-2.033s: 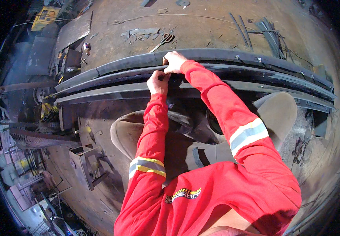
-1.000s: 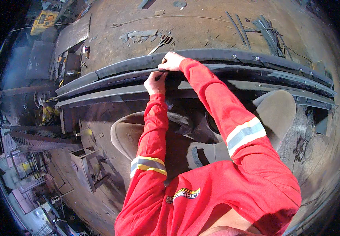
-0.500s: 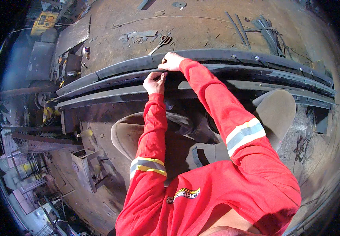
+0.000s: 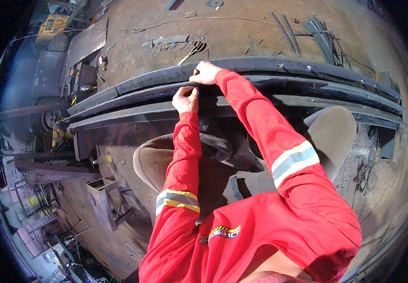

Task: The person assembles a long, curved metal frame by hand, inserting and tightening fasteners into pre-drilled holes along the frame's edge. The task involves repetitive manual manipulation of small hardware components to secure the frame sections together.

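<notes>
Several long, dark, slightly curved metal bars (image 4: 279, 66) lie side by side across the rusty floor in front of me. My right hand (image 4: 206, 73) rests on the farthest bar, its fingers curled over that bar's near edge. Just below it, my left hand (image 4: 185, 99) pinches the edge of the middle bar (image 4: 133, 96) with closed fingers. What the fingertips hold, if anything, is too small to tell. Both arms wear red sleeves with reflective bands. My knees and brown shoes (image 4: 331, 132) sit just short of the bars.
A pair of pliers or snips (image 4: 192, 48) lies on the floor beyond the bars. Thin scrap strips (image 4: 317, 26) are piled far right. Metal stands and frames (image 4: 105, 198) crowd the left side, with a yellow object (image 4: 53, 26) far left.
My left hand has crept slightly left along the middle bar. My right hand has stayed on the far bar.
</notes>
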The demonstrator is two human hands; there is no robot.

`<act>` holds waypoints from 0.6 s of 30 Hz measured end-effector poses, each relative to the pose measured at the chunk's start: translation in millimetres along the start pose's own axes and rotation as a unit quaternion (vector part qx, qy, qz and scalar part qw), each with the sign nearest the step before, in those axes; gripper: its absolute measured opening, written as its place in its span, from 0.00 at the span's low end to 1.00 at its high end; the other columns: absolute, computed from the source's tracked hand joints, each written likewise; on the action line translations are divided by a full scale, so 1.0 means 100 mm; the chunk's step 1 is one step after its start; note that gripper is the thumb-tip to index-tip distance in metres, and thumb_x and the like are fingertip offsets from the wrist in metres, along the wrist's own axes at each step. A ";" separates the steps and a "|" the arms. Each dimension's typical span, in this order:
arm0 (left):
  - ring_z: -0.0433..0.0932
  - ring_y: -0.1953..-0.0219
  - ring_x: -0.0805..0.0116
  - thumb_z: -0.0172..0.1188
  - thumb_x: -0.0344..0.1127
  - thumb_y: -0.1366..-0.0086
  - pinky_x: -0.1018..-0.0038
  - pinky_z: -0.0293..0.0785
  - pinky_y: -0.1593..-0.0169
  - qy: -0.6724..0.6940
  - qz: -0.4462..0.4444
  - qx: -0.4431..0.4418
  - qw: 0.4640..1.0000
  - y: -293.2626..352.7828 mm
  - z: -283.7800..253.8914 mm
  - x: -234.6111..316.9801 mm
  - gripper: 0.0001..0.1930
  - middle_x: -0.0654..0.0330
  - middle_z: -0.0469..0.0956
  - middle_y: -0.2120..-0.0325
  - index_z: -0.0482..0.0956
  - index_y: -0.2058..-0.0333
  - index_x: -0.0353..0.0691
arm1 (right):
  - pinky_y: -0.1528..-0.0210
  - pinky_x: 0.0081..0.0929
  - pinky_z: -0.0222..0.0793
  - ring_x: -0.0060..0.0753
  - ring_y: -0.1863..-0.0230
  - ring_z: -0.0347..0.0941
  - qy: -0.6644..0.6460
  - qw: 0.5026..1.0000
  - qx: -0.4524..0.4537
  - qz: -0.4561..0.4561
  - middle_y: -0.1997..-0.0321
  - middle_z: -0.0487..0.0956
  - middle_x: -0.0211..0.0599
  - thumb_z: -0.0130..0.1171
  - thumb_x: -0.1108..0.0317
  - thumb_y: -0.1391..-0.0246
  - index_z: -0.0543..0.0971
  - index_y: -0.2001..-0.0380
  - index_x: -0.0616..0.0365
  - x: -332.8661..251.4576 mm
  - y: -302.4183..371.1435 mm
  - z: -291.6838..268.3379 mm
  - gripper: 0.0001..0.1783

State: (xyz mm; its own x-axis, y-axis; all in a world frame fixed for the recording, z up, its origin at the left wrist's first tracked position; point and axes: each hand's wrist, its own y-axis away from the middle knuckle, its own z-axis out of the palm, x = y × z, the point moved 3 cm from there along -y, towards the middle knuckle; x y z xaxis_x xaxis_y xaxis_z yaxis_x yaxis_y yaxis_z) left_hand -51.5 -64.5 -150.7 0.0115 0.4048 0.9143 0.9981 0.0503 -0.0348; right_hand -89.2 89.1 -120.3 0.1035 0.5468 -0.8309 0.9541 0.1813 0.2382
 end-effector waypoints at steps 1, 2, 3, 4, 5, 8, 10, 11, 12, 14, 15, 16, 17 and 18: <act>0.77 0.75 0.74 0.67 0.30 0.53 0.78 0.73 0.65 0.001 0.004 0.001 1.000 0.00 0.00 0.00 0.09 0.57 0.80 0.78 0.79 0.74 0.32 | 0.51 0.33 0.68 0.43 0.57 0.75 -0.001 1.000 -0.001 0.002 0.61 0.79 0.50 0.59 0.49 0.64 0.81 0.68 0.59 0.00 0.00 0.00 0.25; 0.76 0.75 0.73 0.67 0.29 0.53 0.78 0.73 0.66 0.003 0.009 0.003 1.000 0.01 0.01 0.01 0.09 0.57 0.79 0.78 0.79 0.74 0.33 | 0.51 0.33 0.68 0.44 0.57 0.75 -0.001 1.000 -0.002 0.004 0.61 0.79 0.50 0.59 0.49 0.64 0.81 0.68 0.59 0.00 0.01 -0.01 0.25; 0.76 0.76 0.73 0.67 0.29 0.54 0.78 0.73 0.66 0.004 0.014 0.005 1.000 0.01 0.00 0.01 0.09 0.58 0.79 0.78 0.78 0.74 0.33 | 0.52 0.34 0.68 0.43 0.57 0.75 0.000 1.000 0.000 0.001 0.61 0.79 0.50 0.60 0.49 0.64 0.81 0.68 0.60 0.00 0.00 0.00 0.25; 0.75 0.76 0.73 0.68 0.29 0.54 0.78 0.72 0.67 0.005 0.039 0.022 0.999 0.01 0.00 -0.01 0.09 0.59 0.78 0.79 0.77 0.75 0.33 | 0.52 0.34 0.68 0.43 0.58 0.75 0.000 1.000 0.002 -0.003 0.62 0.79 0.50 0.60 0.49 0.64 0.81 0.69 0.60 0.00 -0.01 0.01 0.25; 0.75 0.77 0.73 0.68 0.29 0.55 0.78 0.72 0.68 0.006 0.064 0.039 0.997 0.01 -0.01 -0.03 0.10 0.60 0.77 0.79 0.75 0.75 0.34 | 0.52 0.34 0.68 0.43 0.58 0.75 0.001 1.000 0.003 -0.007 0.62 0.79 0.50 0.60 0.49 0.64 0.81 0.69 0.60 -0.01 -0.02 0.02 0.24; 0.73 0.79 0.72 0.68 0.29 0.56 0.77 0.72 0.71 -0.026 0.112 0.070 0.991 0.05 0.00 0.06 0.13 0.61 0.75 0.80 0.71 0.77 0.35 | 0.52 0.34 0.68 0.43 0.58 0.75 -0.003 1.000 0.004 -0.004 0.62 0.79 0.49 0.60 0.50 0.63 0.81 0.69 0.60 0.02 -0.02 0.01 0.24; 0.73 0.79 0.72 0.68 0.29 0.56 0.76 0.71 0.71 -0.050 0.129 0.083 0.987 0.07 0.00 0.11 0.14 0.61 0.74 0.81 0.68 0.77 0.36 | 0.53 0.32 0.68 0.41 0.58 0.76 0.005 1.000 0.001 0.000 0.63 0.79 0.48 0.60 0.51 0.62 0.81 0.69 0.60 0.01 -0.01 0.00 0.23; 0.73 0.80 0.72 0.68 0.28 0.57 0.76 0.71 0.71 -0.057 0.135 0.087 0.985 0.08 0.01 0.14 0.15 0.60 0.74 0.81 0.67 0.77 0.36 | 0.53 0.31 0.68 0.40 0.58 0.76 0.009 1.000 -0.001 0.003 0.64 0.79 0.48 0.59 0.52 0.61 0.81 0.68 0.61 0.01 -0.01 0.00 0.23; 0.73 0.80 0.72 0.68 0.28 0.57 0.76 0.71 0.71 -0.064 0.141 0.093 0.984 0.09 0.01 0.14 0.15 0.60 0.74 0.82 0.67 0.78 0.37 | 0.53 0.31 0.68 0.40 0.58 0.76 0.008 1.000 -0.005 -0.002 0.64 0.79 0.48 0.60 0.52 0.62 0.81 0.68 0.61 0.00 0.00 0.00 0.23; 0.73 0.80 0.71 0.67 0.27 0.56 0.75 0.71 0.72 -0.057 0.138 0.093 0.984 0.09 0.01 0.13 0.14 0.59 0.73 0.83 0.67 0.77 0.38 | 0.52 0.31 0.68 0.40 0.58 0.76 0.005 1.000 -0.013 -0.012 0.63 0.79 0.48 0.60 0.52 0.62 0.81 0.68 0.61 -0.03 0.02 0.00 0.24; 0.73 0.81 0.70 0.67 0.27 0.56 0.75 0.71 0.72 -0.053 0.136 0.092 0.985 0.10 0.01 0.15 0.14 0.59 0.72 0.84 0.67 0.77 0.38 | 0.52 0.31 0.68 0.40 0.58 0.76 0.004 1.000 -0.018 -0.016 0.63 0.79 0.48 0.61 0.51 0.63 0.81 0.68 0.62 -0.03 0.02 -0.01 0.24; 0.73 0.81 0.69 0.66 0.26 0.56 0.75 0.71 0.72 -0.069 0.134 0.093 0.984 0.11 0.01 0.16 0.14 0.59 0.72 0.84 0.67 0.77 0.38 | 0.52 0.31 0.68 0.39 0.58 0.76 0.003 1.000 -0.023 -0.019 0.63 0.79 0.48 0.61 0.51 0.63 0.81 0.68 0.62 -0.04 0.03 -0.01 0.24; 0.73 0.81 0.69 0.66 0.26 0.56 0.74 0.71 0.72 -0.086 0.133 0.094 0.983 0.12 0.01 0.18 0.13 0.59 0.72 0.84 0.67 0.77 0.38 | 0.52 0.31 0.68 0.39 0.58 0.76 0.002 0.999 -0.029 -0.022 0.63 0.79 0.49 0.62 0.51 0.63 0.81 0.68 0.62 -0.05 0.04 -0.01 0.24; 0.74 0.81 0.68 0.66 0.26 0.57 0.74 0.71 0.72 -0.101 0.131 0.094 0.982 0.13 0.02 0.21 0.13 0.59 0.72 0.85 0.67 0.77 0.39 | 0.52 0.31 0.68 0.39 0.58 0.76 0.003 0.999 -0.028 -0.020 0.63 0.79 0.49 0.62 0.52 0.64 0.81 0.68 0.62 -0.04 0.04 -0.02 0.24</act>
State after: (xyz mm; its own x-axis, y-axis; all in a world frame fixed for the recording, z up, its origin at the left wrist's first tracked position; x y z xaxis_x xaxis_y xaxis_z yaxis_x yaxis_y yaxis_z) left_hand -38.4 -53.6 -132.3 0.2357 0.5982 0.7658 0.9336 0.0793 -0.3493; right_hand -86.5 89.0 -115.0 0.0639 0.5434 -0.8370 0.9401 0.2486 0.2331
